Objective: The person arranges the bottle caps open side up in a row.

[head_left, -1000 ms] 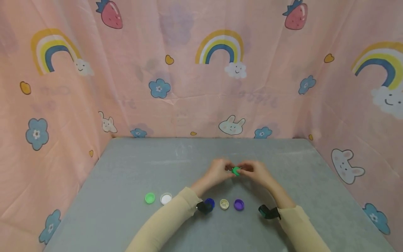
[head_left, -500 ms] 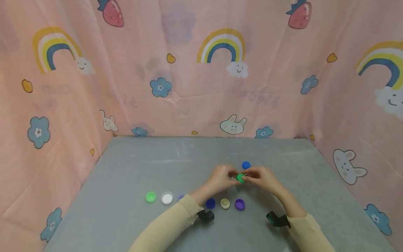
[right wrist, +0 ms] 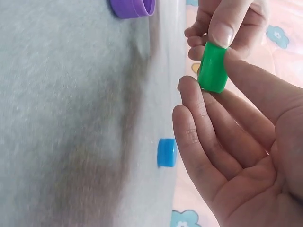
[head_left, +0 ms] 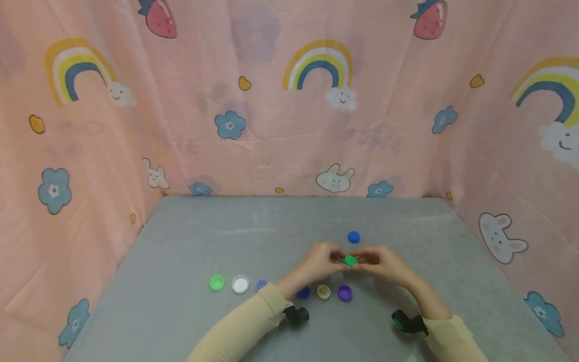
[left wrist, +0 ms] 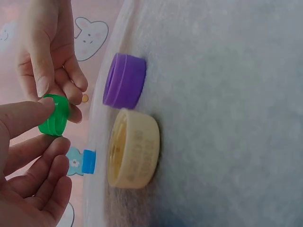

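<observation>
A green bottle cap [head_left: 350, 261] is held above the table between both hands. My left hand [head_left: 322, 262] pinches it from the left, thumb on one side and index finger on the other, as the left wrist view shows. From the right, my right hand [head_left: 383, 265] pinches the same cap [right wrist: 214, 67] with thumb and fingertips, its other fingers loosely extended. Beyond the hands a blue cap [head_left: 354, 237] lies on the table. Nearer than the hands are a cream cap [left wrist: 135, 149] and a purple cap [left wrist: 125, 81], both with their hollow sides up.
On the grey table [head_left: 190, 231], a light green cap [head_left: 217, 282], a white cap [head_left: 240, 284] and a lavender cap [head_left: 261, 285] continue the row leftward. A dark blue cap [head_left: 303, 292] is partly hidden by the left wrist. A pink printed curtain [head_left: 262, 151] surrounds the table.
Both hands have come nearer and slightly right with the green cap, which now shows more of its face. The far blue cap and the lavender cap have come out from behind the hands and sleeve.
</observation>
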`<move>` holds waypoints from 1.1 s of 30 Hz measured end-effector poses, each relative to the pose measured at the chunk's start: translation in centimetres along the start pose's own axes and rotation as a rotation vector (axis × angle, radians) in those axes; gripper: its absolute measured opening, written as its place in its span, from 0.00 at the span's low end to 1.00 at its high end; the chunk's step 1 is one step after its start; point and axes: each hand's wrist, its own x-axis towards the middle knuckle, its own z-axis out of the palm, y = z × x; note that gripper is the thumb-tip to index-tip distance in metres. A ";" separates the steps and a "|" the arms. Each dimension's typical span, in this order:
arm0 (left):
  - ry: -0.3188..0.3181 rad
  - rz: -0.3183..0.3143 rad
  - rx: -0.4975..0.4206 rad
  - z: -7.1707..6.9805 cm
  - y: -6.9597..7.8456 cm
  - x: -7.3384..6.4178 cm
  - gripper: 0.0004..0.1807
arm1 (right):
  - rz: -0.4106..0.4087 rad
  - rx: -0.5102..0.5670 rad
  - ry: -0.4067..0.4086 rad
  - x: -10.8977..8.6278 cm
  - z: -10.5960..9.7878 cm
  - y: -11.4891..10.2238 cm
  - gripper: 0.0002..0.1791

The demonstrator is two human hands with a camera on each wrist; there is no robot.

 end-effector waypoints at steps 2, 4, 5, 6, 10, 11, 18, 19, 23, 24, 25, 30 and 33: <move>-0.005 -0.009 -0.024 0.1 0.2 0.0 0.14 | 0.013 0.011 -0.002 -0.2 -0.2 0.1 0.21; -0.006 -0.011 -0.043 0.2 0.2 0.0 0.14 | 0.029 0.022 0.001 -0.5 -0.3 0.2 0.20; -0.008 -0.011 -0.053 0.3 0.3 0.0 0.14 | 0.036 0.026 0.000 -0.6 -0.4 0.3 0.20; -0.007 -0.010 -0.057 0.3 0.4 0.0 0.14 | 0.044 0.028 0.002 -0.7 -0.5 0.3 0.19; -0.008 0.000 -0.068 0.3 0.6 0.0 0.13 | 0.071 0.065 -0.007 -1.0 -0.7 0.4 0.17; -0.009 0.004 -0.068 0.3 0.7 0.0 0.13 | 0.073 0.075 -0.011 -1.0 -0.7 0.4 0.17; 0.000 0.020 -0.053 0.5 0.9 0.1 0.13 | 0.093 0.086 -0.024 -1.2 -0.8 0.4 0.14; 0.006 0.024 -0.051 0.5 0.9 0.1 0.13 | 0.106 0.084 -0.028 -1.3 -0.8 0.4 0.15; 0.029 0.036 -0.060 0.7 1.0 0.1 0.13 | 0.173 0.094 -0.030 -1.2 -0.7 0.2 0.17; 0.034 0.040 -0.059 0.7 1.1 0.2 0.13 | 0.186 0.092 -0.028 -1.2 -0.7 0.2 0.18; 0.040 0.043 -0.056 0.7 1.1 0.2 0.13 | 0.196 0.092 -0.025 -1.2 -0.7 0.3 0.19; 0.058 0.065 -0.047 0.8 1.1 0.2 0.12 | 0.223 0.101 -0.023 -1.1 -0.6 0.4 0.20; 0.070 0.096 -0.033 1.0 1.0 0.2 0.12 | 0.226 0.118 -0.020 -1.1 -0.7 0.4 0.21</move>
